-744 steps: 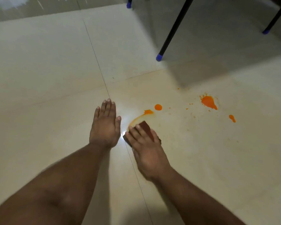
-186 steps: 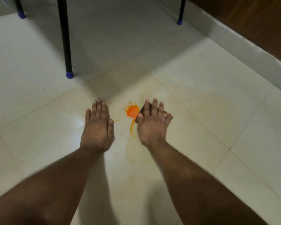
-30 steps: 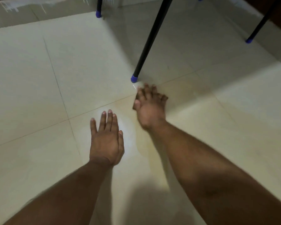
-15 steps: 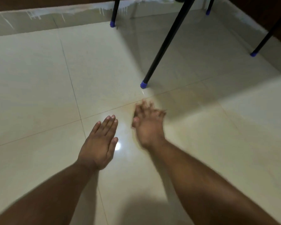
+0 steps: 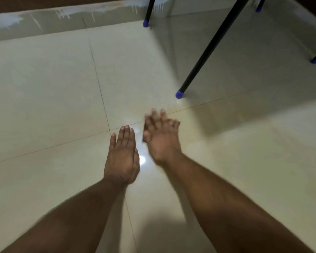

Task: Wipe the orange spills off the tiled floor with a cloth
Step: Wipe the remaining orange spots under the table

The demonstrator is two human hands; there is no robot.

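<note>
My left hand [image 5: 123, 154] lies flat on the cream tiled floor [image 5: 49, 92], fingers straight and together. Just to its right, my right hand [image 5: 161, 137] is blurred with motion and presses down with spread fingers. The dark cloth [image 5: 145, 127] peeks out only as a thin dark edge beside those fingers; the rest is hidden under the hand. No orange spill shows on the tiles. A faint yellowish film [image 5: 204, 114] tints the tile to the right of my right hand.
A slanted black chair leg with a blue cap [image 5: 180, 94] stands just beyond my right hand. Other blue-capped legs stand at the back [image 5: 145, 23] and far right [image 5: 315, 60]. A glossy skirting [image 5: 44, 22] runs along the wall.
My right hand has slid left over the floor, away from the near chair leg and closer to my left hand. The left hand now points straighter ahead.
</note>
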